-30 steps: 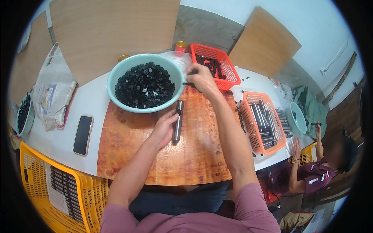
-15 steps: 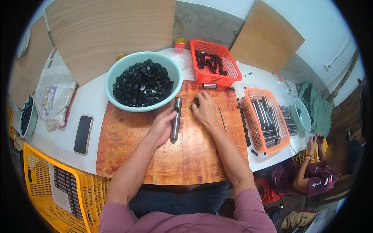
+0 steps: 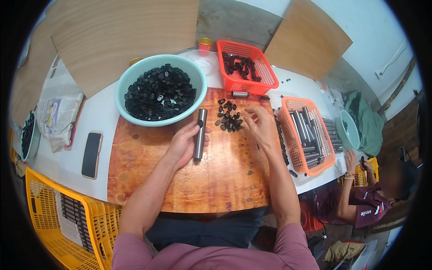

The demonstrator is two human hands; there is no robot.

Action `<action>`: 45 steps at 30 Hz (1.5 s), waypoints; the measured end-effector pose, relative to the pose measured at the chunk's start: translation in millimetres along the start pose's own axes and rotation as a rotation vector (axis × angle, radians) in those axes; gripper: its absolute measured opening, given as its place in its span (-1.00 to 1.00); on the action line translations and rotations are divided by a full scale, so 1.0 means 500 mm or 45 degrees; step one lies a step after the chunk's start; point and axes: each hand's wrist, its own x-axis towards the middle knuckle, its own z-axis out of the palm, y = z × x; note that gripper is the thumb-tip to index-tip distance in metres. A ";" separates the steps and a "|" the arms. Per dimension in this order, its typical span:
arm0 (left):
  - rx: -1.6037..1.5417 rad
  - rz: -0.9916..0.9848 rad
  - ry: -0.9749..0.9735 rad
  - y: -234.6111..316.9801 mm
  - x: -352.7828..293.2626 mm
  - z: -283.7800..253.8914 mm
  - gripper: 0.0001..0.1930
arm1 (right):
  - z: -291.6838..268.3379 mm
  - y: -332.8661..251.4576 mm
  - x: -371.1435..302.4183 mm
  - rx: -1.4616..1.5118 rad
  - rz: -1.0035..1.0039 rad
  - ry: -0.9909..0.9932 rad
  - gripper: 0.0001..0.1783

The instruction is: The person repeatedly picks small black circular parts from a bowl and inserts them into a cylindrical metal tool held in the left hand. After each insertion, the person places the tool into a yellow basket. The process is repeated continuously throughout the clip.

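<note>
A steel tube (image 3: pixel 200 139) stands nearly upright in my left hand (image 3: pixel 184 143), fingers wrapped round it. On its side, near the upper end, shows a dark oval spot; I cannot tell whether it is a hole or a fitted piece. My right hand (image 3: pixel 261 128) hovers by a loose pile of small black oval pieces (image 3: pixel 231 120), its fingers apart and nothing visible in them. It covers most of a thin tool on the board. Left of the pile, a pale green basin (image 3: pixel 201 90) is heaped with the same kind of black pieces (image 3: pixel 157 92).
A red basket (image 3: pixel 252 87) holds dark parts; an orange basket (image 3: pixel 292 148) holds steel tubes. A short tube (image 3: pixel 240 94) lies by the red basket. A phone (image 3: pixel 92 155) rests left of the wooden board (image 3: pixel 202 189). A yellow crate (image 3: pixel 40 193) stands lower left; a co-worker (image 3: pixel 360 202) sits right.
My right hand has moved right, off the black pieces, uncovering the spread pile and now covering the thin tool. My left hand still grips the tube.
</note>
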 end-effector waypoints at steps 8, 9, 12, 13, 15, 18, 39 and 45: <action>0.019 -0.074 -0.038 -0.024 -0.009 0.017 -0.67 | 0.048 0.044 -0.061 0.003 -0.063 -0.044 -0.74; 0.033 -0.087 -0.046 -0.024 -0.012 0.020 -0.65 | 0.056 0.038 -0.062 -0.001 -0.103 -0.043 -0.72; 0.055 -0.087 -0.056 -0.030 -0.015 0.022 -0.65 | 0.075 0.021 -0.065 -0.110 -0.245 0.037 -0.71; 0.053 -0.088 -0.058 -0.033 -0.014 0.022 -0.65 | 0.087 0.030 -0.059 -0.111 -0.285 0.068 -0.72; 0.061 -0.094 -0.056 -0.036 -0.014 0.020 -0.65 | 0.096 0.040 -0.055 -0.186 -0.347 0.089 -0.73; 0.086 -0.099 -0.050 -0.035 -0.017 0.031 -0.66 | 0.106 0.066 -0.049 -0.177 -0.428 0.131 -0.77; 0.091 -0.034 0.062 -0.061 0.037 0.052 -0.71 | 0.105 0.080 -0.054 -0.160 -0.546 0.085 -0.80; 0.026 -0.034 -0.017 -0.054 0.023 0.037 -0.72 | 0.092 0.074 -0.057 -0.183 -0.443 0.050 -0.77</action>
